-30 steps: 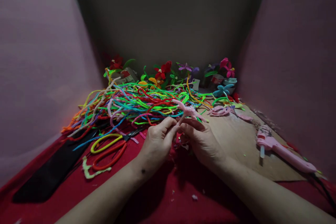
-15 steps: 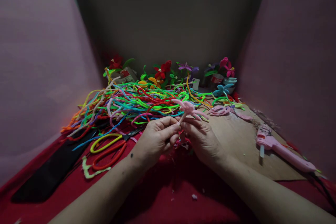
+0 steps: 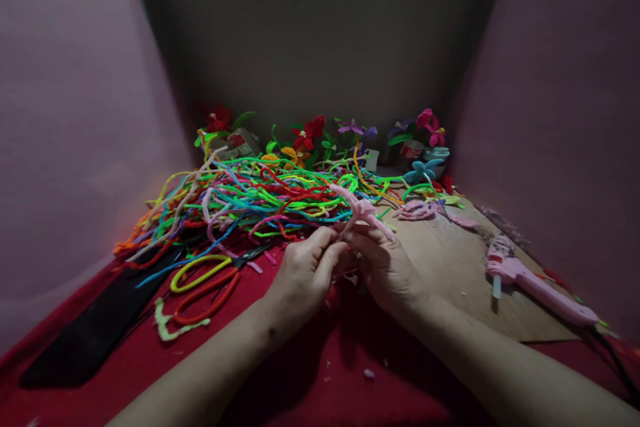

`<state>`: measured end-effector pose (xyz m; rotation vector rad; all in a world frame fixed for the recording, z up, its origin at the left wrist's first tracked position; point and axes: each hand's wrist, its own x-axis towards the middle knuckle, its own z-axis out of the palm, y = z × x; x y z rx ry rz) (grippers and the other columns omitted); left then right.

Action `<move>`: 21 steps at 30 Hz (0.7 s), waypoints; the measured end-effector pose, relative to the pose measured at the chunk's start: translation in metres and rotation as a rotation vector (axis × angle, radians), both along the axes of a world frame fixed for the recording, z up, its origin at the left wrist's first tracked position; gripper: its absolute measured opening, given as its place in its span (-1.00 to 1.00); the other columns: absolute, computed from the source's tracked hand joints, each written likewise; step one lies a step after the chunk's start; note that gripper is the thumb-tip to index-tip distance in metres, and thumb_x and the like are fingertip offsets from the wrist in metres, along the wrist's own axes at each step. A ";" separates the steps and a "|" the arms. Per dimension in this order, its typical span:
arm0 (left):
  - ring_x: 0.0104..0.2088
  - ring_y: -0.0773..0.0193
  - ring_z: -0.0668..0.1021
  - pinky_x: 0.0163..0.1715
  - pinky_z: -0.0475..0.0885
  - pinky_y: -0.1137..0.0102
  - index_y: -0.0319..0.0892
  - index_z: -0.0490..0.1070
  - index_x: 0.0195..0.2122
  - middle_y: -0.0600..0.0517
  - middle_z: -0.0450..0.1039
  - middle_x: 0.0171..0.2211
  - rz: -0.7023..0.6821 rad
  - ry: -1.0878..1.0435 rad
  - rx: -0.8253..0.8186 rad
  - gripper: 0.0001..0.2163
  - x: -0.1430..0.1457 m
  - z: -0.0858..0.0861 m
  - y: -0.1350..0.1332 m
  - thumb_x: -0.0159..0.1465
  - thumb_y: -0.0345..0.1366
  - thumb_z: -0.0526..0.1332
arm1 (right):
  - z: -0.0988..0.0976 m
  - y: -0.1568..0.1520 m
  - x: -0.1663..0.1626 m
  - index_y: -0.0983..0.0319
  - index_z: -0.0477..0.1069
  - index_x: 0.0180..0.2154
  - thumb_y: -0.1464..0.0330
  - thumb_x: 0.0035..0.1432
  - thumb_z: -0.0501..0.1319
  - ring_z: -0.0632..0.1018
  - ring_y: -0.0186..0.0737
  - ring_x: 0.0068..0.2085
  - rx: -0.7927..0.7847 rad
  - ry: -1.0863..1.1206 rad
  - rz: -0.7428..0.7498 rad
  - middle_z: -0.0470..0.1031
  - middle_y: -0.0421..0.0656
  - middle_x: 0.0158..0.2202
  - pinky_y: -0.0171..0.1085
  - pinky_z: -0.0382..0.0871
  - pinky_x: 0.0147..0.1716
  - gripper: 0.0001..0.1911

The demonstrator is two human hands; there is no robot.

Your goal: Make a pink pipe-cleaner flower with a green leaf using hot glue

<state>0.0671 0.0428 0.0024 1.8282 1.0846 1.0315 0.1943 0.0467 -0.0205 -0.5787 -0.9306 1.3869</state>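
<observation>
Pink chenille, bent into a small flower (image 3: 363, 210), stands up from between both hands near the middle of the red cloth (image 3: 310, 380). The left hand (image 3: 305, 273) pinches its stem end between thumb and forefinger. The right hand (image 3: 385, 267) closes its fingertips on the same spot from the other side, so the two hands touch and the petals splay above them. Fingers hide whether the stem runs on below.

The step in hand looks like twisting or tightening the base of the flower. A further twist calls for a firm pinch right under the petals with one hand while the other turns. It also calls for gentle force, since such loops likely bend easily.

Just beyond the hands lies a tangled heap of pipe cleaners (image 3: 260, 197) in many colours, spreading toward the left edge. Scissors (image 3: 203, 287) with yellow and orange handles lie left of the left hand, with a pale green scrap (image 3: 175, 328) beside them and a black strip (image 3: 100, 327) nearer the left edge.

Right of the hands a brown board (image 3: 450, 273) covers the cloth. More pink pieces (image 3: 415, 210) lie at its far edge and a pink glue gun (image 3: 530, 280) near its right edge. Finished flowers (image 3: 310, 133) line the far edge of the cloth.
</observation>
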 end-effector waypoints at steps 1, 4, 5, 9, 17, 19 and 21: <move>-0.64 0.47 0.28 -0.60 0.18 0.54 -0.20 0.30 -0.46 0.15 0.24 -0.62 0.028 0.075 0.141 -0.88 0.000 -0.003 0.000 0.21 -0.35 0.09 | 0.000 0.000 0.000 0.22 0.40 -0.50 0.43 -0.03 0.28 0.29 -0.41 -0.48 0.007 -0.029 -0.021 0.30 -0.30 -0.50 -0.39 0.22 -0.46 -0.93; -0.54 0.42 0.36 -0.49 0.23 0.51 -0.20 0.36 -0.39 0.10 0.31 -0.55 0.076 0.197 0.391 -0.91 -0.004 -0.012 0.004 0.21 -0.40 0.08 | -0.002 -0.003 0.001 0.23 0.41 -0.50 0.38 0.00 0.25 0.27 -0.40 -0.49 0.005 -0.136 -0.064 0.32 -0.27 -0.48 -0.36 0.20 -0.47 -0.92; -0.52 0.41 0.37 -0.47 0.24 0.51 -0.20 0.38 -0.40 0.10 0.31 -0.55 0.088 0.202 0.405 -0.88 -0.005 -0.014 0.005 0.22 -0.40 0.07 | -0.003 -0.003 0.001 0.22 0.42 -0.46 0.37 0.01 0.25 0.27 -0.40 -0.50 -0.003 -0.164 -0.082 0.34 -0.26 -0.46 -0.35 0.19 -0.48 -0.94; -0.54 0.42 0.35 -0.50 0.24 0.53 -0.22 0.42 -0.42 0.10 0.31 -0.57 0.115 0.113 0.244 -0.84 -0.003 -0.009 0.005 0.23 -0.32 0.11 | -0.006 -0.004 0.001 0.24 0.43 -0.45 0.35 0.01 0.25 0.24 -0.39 -0.51 -0.038 -0.198 -0.126 0.32 -0.26 -0.49 -0.34 0.14 -0.50 -0.92; -0.70 0.51 0.22 -0.68 0.11 0.56 -0.24 0.36 -0.51 0.18 0.21 -0.70 -0.010 -0.209 -0.215 -0.79 0.001 0.003 0.003 0.20 -0.24 0.14 | -0.002 -0.003 0.002 0.25 0.33 -0.57 0.28 0.02 0.26 0.23 -0.42 -0.55 -0.025 -0.200 -0.060 0.27 -0.28 -0.56 -0.36 0.17 -0.55 -0.76; -0.72 0.53 0.22 -0.71 0.08 0.57 -0.25 0.36 -0.47 0.17 0.26 -0.67 -0.031 -0.270 -0.292 -0.82 0.000 0.004 0.005 0.19 -0.25 0.16 | -0.004 -0.002 0.002 0.25 0.37 -0.51 0.26 0.03 0.26 0.22 -0.43 -0.57 -0.032 -0.205 -0.038 0.26 -0.28 -0.59 -0.35 0.22 -0.54 -0.80; -0.72 0.55 0.22 -0.72 0.05 0.59 -0.26 0.37 -0.44 0.15 0.30 -0.64 -0.054 -0.323 -0.352 -0.84 -0.001 0.004 0.007 0.19 -0.26 0.17 | -0.005 -0.002 0.003 0.23 0.41 -0.41 0.27 0.04 0.26 0.23 -0.43 -0.57 -0.026 -0.210 -0.017 0.27 -0.29 -0.58 -0.34 0.26 -0.52 -0.85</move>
